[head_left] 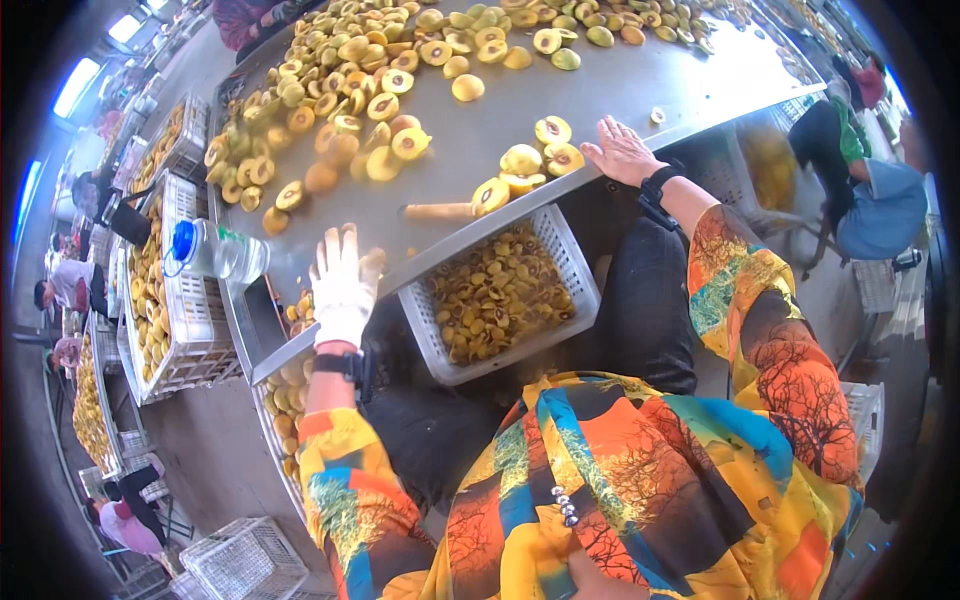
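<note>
My left hand [343,285], in a white glove, is over the near edge of the metal table [570,100], fingers spread and nothing in them. On the right, my bare right hand [622,152] rests flat at the table's edge, fingers stretched out. Beside it sits a small group of halved yellow peaches [521,158]. A wooden handle [438,212] lies between my hands, its right end against a peach half; what it belongs to, I cannot tell. A large heap of peach halves [350,70], several with reddish pit hollows, covers the table's far left part.
Below the table edge, a white plastic basket [590,300] holds small yellow pieces. A clear bottle with a blue cap [225,250] stands by the table's left corner, near fruit-filled crates [190,340]. People work at the left and right [885,210]. An open crate [245,560] is on the floor.
</note>
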